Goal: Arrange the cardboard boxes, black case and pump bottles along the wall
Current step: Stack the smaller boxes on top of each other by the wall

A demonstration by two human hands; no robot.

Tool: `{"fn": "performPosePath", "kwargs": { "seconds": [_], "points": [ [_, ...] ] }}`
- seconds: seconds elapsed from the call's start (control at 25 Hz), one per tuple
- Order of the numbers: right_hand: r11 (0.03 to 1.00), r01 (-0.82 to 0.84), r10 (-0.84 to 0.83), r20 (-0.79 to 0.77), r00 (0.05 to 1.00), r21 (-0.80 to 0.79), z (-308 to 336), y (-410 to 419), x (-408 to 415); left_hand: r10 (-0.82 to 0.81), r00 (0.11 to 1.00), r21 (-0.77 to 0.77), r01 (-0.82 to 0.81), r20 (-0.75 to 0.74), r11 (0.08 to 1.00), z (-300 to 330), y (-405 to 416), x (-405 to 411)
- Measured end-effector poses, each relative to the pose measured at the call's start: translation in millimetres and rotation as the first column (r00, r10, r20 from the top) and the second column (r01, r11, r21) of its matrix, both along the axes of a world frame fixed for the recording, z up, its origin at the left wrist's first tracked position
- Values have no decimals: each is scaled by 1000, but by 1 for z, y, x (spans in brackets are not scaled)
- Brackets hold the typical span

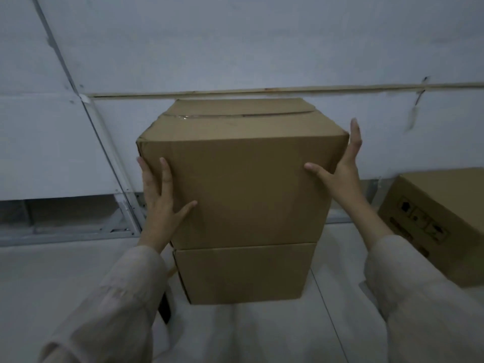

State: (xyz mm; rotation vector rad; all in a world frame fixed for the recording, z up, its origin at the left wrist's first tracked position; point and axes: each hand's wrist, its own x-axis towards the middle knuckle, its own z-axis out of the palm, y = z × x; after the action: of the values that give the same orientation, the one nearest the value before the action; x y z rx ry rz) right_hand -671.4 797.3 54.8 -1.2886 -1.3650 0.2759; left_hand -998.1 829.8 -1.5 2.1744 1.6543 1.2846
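A large taped cardboard box (241, 184) sits on top of a second cardboard box (243, 273) on the floor, close to the white wall. My left hand (159, 203) presses flat against the upper box's left front edge, fingers spread. My right hand (340, 163) lies against its right edge, fingers pointing up along the side and thumb on the front face. Both hands clasp the upper box between them. A third cardboard box (440, 221) with black printed symbols stands at the right. No pump bottles are in view.
The white panelled wall (235, 48) runs behind the stack, with a wooden strip across it and a metal frame at its base on the left. A dark object (165, 307) shows just left of the lower box, mostly hidden by my sleeve. Pale floor surrounds the boxes.
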Motion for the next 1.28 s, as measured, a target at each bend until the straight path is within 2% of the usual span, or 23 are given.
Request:
{"fn": "performPosePath", "kwargs": {
  "seconds": [0.16, 0.24, 0.28, 0.36, 0.4, 0.44, 0.52, 0.6, 0.68, 0.8, 0.92, 1.08, 1.28],
  "points": [
    [990, -47, 33, -107, 994, -134, -50, -4, 0, -120, 958, -203, 175, 259, 963, -40, -15, -12],
    [976, -46, 13, -156, 988, -213, -65, -4, -1, -147, 948, -230, 215, 281, 949, -41, -18, -10],
    [968, -44, 0, -176, 984, -247, -66, -3, -1, -99, 961, -255, 167, 257, 952, -39, -18, -6],
    [946, -44, -14, -176, 984, -321, -61, -3, 1, 112, 978, -249, -66, 176, 966, -31, -22, 13],
    [932, -51, -5, -154, 988, -358, -58, -6, 5, 192, 966, -198, -157, 173, 968, -26, -27, 26],
    [916, -66, 21, -118, 993, -396, -56, -11, 10, 205, 958, -124, -183, 199, 975, -20, -33, 42],
    [859, -62, 56, -26, 998, -508, -57, -26, 22, 78, 970, 20, -84, 229, 996, -1, -43, 77],
    [792, 16, -3, 22, 1000, -611, -60, -45, 43, -96, 983, 104, 80, 159, 991, 19, -48, 114],
    [765, 77, -69, 38, 997, -639, -63, -64, 70, -265, 962, 123, 255, 73, 959, 34, -51, 151],
    [791, 143, -148, 41, 988, -595, -61, -86, 113, -516, 856, 62, 514, 21, 855, 40, -57, 206],
    [811, 210, -210, 65, 976, -546, -62, -108, 159, -607, 793, -14, 608, 53, 794, 29, -59, 261],
    [785, 345, -342, 103, 934, -515, -85, -135, 239, -673, 731, -127, 682, 108, 720, 0, -62, 348],
    [658, 473, -501, 128, 856, -586, -131, -147, 325, -686, 721, -305, 678, 100, 669, -48, -44, 448]
  ]
}}
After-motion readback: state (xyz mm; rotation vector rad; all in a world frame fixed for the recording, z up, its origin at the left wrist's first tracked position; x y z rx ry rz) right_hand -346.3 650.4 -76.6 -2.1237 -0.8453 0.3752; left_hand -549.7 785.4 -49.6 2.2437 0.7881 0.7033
